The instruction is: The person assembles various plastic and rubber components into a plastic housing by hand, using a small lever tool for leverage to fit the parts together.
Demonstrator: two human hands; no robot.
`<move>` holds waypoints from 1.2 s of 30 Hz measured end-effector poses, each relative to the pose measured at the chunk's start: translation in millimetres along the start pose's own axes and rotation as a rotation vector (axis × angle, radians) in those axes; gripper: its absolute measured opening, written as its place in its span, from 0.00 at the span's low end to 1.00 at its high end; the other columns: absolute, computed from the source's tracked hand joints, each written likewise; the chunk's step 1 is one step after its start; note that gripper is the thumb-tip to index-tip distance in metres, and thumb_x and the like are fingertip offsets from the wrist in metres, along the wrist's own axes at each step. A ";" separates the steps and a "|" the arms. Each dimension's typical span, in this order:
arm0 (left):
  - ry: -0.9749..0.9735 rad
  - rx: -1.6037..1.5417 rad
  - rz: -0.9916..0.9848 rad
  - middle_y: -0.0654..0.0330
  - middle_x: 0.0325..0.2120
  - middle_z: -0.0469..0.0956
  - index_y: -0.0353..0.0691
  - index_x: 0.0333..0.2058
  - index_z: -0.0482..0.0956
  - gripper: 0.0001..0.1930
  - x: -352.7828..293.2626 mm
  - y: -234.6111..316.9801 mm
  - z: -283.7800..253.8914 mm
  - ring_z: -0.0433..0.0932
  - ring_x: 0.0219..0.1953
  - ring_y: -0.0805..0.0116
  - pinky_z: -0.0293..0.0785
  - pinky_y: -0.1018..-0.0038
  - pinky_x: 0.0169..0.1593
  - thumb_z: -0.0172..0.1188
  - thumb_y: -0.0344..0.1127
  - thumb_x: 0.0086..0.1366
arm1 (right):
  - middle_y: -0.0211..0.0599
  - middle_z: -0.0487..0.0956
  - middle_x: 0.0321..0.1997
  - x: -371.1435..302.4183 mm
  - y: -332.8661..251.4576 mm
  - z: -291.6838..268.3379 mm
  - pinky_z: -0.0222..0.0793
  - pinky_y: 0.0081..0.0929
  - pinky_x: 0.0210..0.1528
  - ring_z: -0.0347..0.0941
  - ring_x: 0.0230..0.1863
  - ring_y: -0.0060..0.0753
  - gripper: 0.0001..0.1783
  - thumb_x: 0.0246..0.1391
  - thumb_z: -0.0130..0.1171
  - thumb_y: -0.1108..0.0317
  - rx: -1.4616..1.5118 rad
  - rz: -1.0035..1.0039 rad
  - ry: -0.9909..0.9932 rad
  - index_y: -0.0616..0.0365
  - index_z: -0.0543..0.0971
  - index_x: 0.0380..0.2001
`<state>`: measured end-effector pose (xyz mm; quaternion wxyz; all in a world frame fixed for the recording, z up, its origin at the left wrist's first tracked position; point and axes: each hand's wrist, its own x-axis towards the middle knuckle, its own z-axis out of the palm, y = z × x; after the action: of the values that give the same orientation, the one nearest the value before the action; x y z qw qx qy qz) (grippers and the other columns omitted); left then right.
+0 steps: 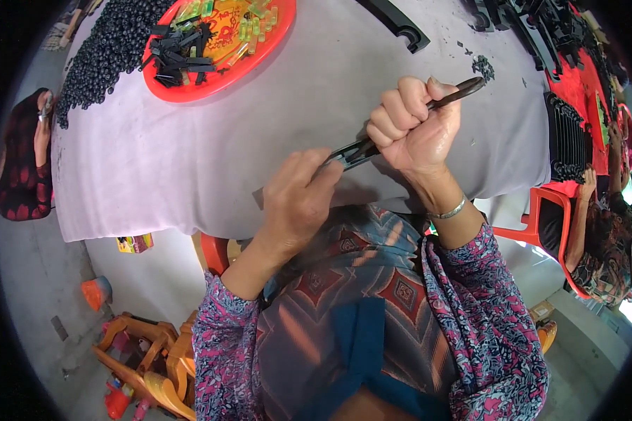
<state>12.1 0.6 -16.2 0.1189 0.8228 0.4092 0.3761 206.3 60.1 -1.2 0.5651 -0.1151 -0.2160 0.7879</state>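
My right hand (418, 126) is closed in a fist round a dark hand tool (467, 88); its curved handle sticks out past the thumb, and the fist hides much of it. Below the fist the tool's dark end meets a narrow black plastic piece (352, 156) with a hollow, channel-like face. My left hand (298, 196) grips this piece, its fingers covering the lower part. Both hands are over the near part of the table, just in front of my body. On the cloth beyond them lies a long black plastic piece (400, 28) with a curved end.
A red oval tray (211, 95) holds black strips and yellow-green clear tubes. Small black round parts (105, 59) are heaped at the far left of the grey cloth (260, 133). Black parts (567, 137) lie at the right, near a co-worker (607, 231) beside a red chair (534, 221).
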 end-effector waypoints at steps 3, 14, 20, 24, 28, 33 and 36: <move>0.003 0.004 -0.005 0.56 0.38 0.76 0.37 0.35 0.80 0.12 -1.4 -0.6 0.0 0.78 0.33 0.57 0.75 0.66 0.34 0.61 0.22 0.48 | 0.20 0.48 0.13 0.3 -1.3 -0.9 0.34 0.24 0.18 0.38 0.15 0.19 0.26 0.61 0.39 0.45 0.012 0.010 -0.025 0.46 0.54 0.14; -0.015 -0.027 0.004 0.55 0.38 0.75 0.35 0.35 0.80 0.12 -1.9 0.9 -1.1 0.76 0.33 0.57 0.74 0.65 0.33 0.62 0.22 0.48 | 0.19 0.49 0.12 -1.2 -0.5 -0.5 0.33 0.24 0.17 0.38 0.15 0.19 0.25 0.60 0.39 0.45 -0.011 0.026 -0.034 0.46 0.54 0.14; -0.001 -0.029 0.016 0.55 0.37 0.75 0.35 0.35 0.80 0.12 0.3 -0.1 0.5 0.76 0.34 0.56 0.74 0.64 0.35 0.62 0.23 0.48 | 0.19 0.49 0.12 0.7 -0.6 -2.4 0.33 0.24 0.17 0.38 0.15 0.19 0.25 0.59 0.39 0.45 -0.013 0.036 -0.058 0.46 0.54 0.13; 0.033 -0.005 0.031 0.55 0.37 0.76 0.35 0.34 0.80 0.11 1.0 -0.3 3.0 0.77 0.34 0.56 0.74 0.64 0.35 0.62 0.23 0.48 | 0.19 0.49 0.12 3.4 -0.3 -1.1 0.33 0.25 0.17 0.38 0.15 0.19 0.26 0.60 0.39 0.45 -0.017 0.033 -0.058 0.45 0.54 0.13; 0.042 0.026 0.040 0.55 0.37 0.76 0.36 0.33 0.79 0.09 1.4 -2.0 3.5 0.77 0.34 0.56 0.74 0.64 0.35 0.61 0.23 0.50 | 0.19 0.49 0.12 5.8 2.4 3.6 0.33 0.25 0.17 0.38 0.14 0.19 0.26 0.60 0.39 0.44 -0.029 0.022 -0.064 0.45 0.54 0.13; 0.029 -0.024 -0.020 0.55 0.34 0.76 0.37 0.34 0.80 0.13 2.2 6.5 1.3 0.77 0.34 0.54 0.74 0.64 0.37 0.63 0.20 0.47 | 0.20 0.49 0.12 0.0 2.9 3.3 0.34 0.25 0.16 0.39 0.14 0.19 0.27 0.62 0.38 0.45 -0.048 -0.023 0.024 0.46 0.54 0.14; 0.025 0.030 -0.016 0.56 0.33 0.76 0.37 0.33 0.80 0.12 1.4 10.8 1.1 0.76 0.33 0.55 0.73 0.64 0.36 0.63 0.21 0.48 | 0.20 0.48 0.12 -2.1 -4.3 7.5 0.34 0.25 0.16 0.40 0.14 0.19 0.28 0.63 0.39 0.44 -0.028 -0.030 0.050 0.46 0.54 0.13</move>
<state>19.7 -5.0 -10.8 0.1044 0.8164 0.4228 0.3792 207.4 57.7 7.4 0.5803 -0.1395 -0.2145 0.7732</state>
